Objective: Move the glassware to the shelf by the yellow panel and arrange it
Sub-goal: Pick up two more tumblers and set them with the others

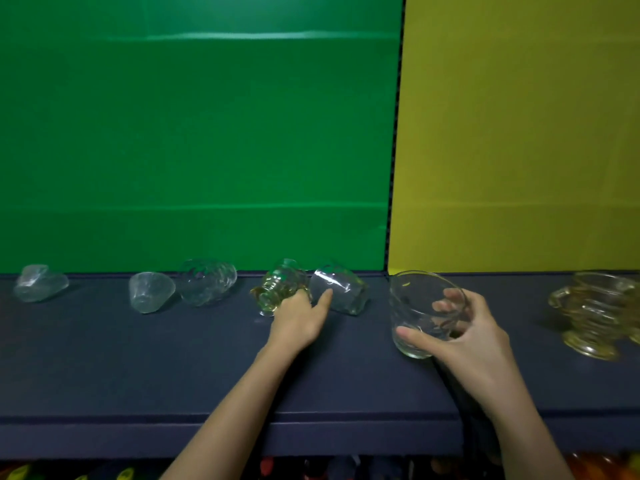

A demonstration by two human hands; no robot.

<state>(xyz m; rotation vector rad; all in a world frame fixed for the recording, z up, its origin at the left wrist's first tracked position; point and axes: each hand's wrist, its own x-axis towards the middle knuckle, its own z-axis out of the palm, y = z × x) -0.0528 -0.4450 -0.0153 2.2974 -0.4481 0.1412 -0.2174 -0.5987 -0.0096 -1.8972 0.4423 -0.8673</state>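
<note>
The right hand (474, 337) was closed around a clear glass tumbler (424, 311), thumb across its near side and fingers (450, 299) showing through the far wall. The tumbler was tilted, its mouth toward the panels, and sat on or just above the dark blue shelf (207, 375) at the foot of the yellow panel (519, 133).

The left hand (301, 317) reached in front of the green panel (194, 133). Its fingers curled over an amber ribbed glass (277, 289) lying on its side, and its thumb touched a clear glass (341, 289) tipped over just beside it.

Further left, three more clear glasses lay toppled. An amber stemmed glass (588, 313) stood well right of the tumbler.
</note>
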